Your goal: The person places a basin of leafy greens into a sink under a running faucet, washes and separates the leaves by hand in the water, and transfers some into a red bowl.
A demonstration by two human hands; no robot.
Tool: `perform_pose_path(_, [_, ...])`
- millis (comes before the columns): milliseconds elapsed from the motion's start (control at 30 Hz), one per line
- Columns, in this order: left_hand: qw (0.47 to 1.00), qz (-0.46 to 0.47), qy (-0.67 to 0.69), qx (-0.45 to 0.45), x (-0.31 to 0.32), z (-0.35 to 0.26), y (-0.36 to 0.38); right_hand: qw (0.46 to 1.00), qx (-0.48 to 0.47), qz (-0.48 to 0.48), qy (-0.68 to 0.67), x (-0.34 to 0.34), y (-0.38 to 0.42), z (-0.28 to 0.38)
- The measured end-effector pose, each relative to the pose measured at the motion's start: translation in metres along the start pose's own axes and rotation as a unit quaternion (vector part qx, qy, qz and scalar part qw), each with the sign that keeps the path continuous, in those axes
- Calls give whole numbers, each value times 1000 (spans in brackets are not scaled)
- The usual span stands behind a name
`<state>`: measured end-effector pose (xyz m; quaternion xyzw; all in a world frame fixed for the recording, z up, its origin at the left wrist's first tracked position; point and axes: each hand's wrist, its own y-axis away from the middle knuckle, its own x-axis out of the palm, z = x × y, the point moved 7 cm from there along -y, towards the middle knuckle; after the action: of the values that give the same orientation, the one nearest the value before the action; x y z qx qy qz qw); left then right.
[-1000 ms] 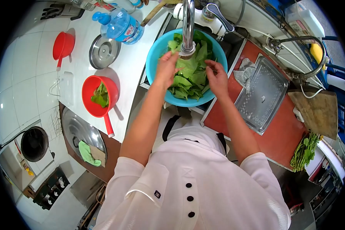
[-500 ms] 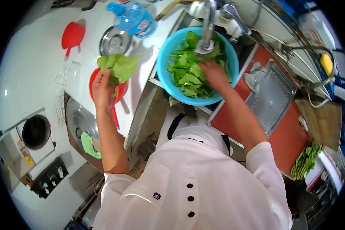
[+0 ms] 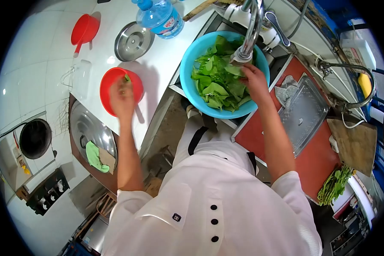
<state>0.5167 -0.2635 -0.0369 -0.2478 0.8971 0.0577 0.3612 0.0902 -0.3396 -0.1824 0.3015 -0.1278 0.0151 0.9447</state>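
Observation:
My left hand (image 3: 122, 97) is smeared by motion over the red handled bowl (image 3: 134, 79) on the white counter. A bit of green shows just beyond its fingers, and I cannot make out whether it is held. On the other side, my right hand (image 3: 256, 81) is closed, pinching a green leaf (image 3: 234, 69) just below the faucet (image 3: 243, 54). Under that hand, a light blue basin (image 3: 187, 87) holds many loose green leaves (image 3: 217, 88) in the sink.
Beyond the bowl are a steel lid (image 3: 133, 41), a blue-tinted water bottle (image 3: 162, 20) and another red handled bowl (image 3: 86, 29). Right of the basin lies a metal tray (image 3: 303, 117) on a red surface, with leafy stems (image 3: 335, 184) nearer me.
My left hand held a broad green leaf above the red bowl; that leaf no longer shows there. My right hand has lifted from the leaves in the basin and moved right, up near the faucet.

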Motion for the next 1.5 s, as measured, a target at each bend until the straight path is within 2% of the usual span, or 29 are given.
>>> perform_pose_path(33, [993,54,105,-12,36,-8,15,995,36,25,-90,6,5,-2])
perform_pose_path(67, [971,178,148,-66,76,-30,33,995,33,23,-89,8,11,-2])
perform_pose_path(100, [934,278,169,-150,112,-54,56,992,38,46,-113,15,16,-4])
perform_pose_path(133, [882,330,259,-214,148,-66,76,987,45,70,-137,21,20,-7])
perform_pose_path(233, [764,377,349,-391,235,-74,118,971,67,107,-201,42,33,-7])
perform_pose_path(267, [763,380,348,-391,249,-75,120,964,65,123,-228,48,38,-3])
perform_pose_path(333, [714,348,436,-423,269,-81,125,965,76,131,-216,52,40,-11])
perform_pose_path(367, [720,299,479,-404,272,-82,120,981,52,103,-156,51,41,-14])
perform_pose_path(400, [719,303,477,-405,271,-89,120,992,28,75,-95,49,43,-13])
perform_pose_path(433, [771,287,418,-386,263,-91,114,998,18,62,5,47,46,-8])
perform_pose_path(467, [817,269,356,-365,255,-93,108,998,18,60,2,46,45,-11])
perform_pose_path(533, [844,256,337,-330,257,-85,97,984,-90,53,147,51,43,5])
perform_pose_path(600, [899,276,268,-209,252,-95,81,989,-65,56,121,54,41,2])
perform_pose_path(667, [907,277,243,-203,249,-106,77,987,-140,48,55,55,32,11])
perform_pose_path(700, [915,276,218,-199,248,-111,76,988,-140,47,54,54,26,13])
perform_pose_path(767, [901,285,258,-199,260,-109,77,952,-130,-71,267,38,11,22])
perform_pose_path(800, [887,291,298,-200,263,-111,78,952,-129,-72,267,36,3,23])
perform_pose_path(867, [868,287,339,-221,264,-109,78,978,-123,-108,126,25,-7,23])
perform_pose_path(900, [847,283,380,-242,263,-108,77,992,-84,-92,29,30,-1,29])
perform_pose_path(933, [847,282,380,-242,262,-107,76,992,-84,-91,29,29,-5,27])
perform_pose_path(1000, [799,304,434,-283,265,-106,79,986,1,-62,-154,34,-14,11])
perform_pose_path(1033, [799,304,434,-284,266,-106,78,986,2,-62,-154,34,-13,11])
perform_pose_path(1100, [756,299,459,-358,273,-99,80,989,34,-80,-121,31,-9,8])
perform_pose_path(1200, [745,318,470,-351,276,-96,75,995,9,-35,-95,34,-7,5])
perform_pose_path(1333, [756,305,443,-373,277,-89,73,988,13,17,-156,36,-8,-3])
perform_pose_path(1400, [886,289,283,-227,263,-97,68,985,31,-23,-166,28,-11,-8])
perform_pose_path(1433, [886,289,283,-226,263,-93,69,985,29,-23,-167,25,-13,-8])
perform_pose_path(1467, [907,257,243,-229,260,-84,68,999,-6,-31,32,20,-14,-3])
perform_pose_path(1500, [925,226,202,-231,252,-84,67,972,-39,-39,229,20,-11,7])
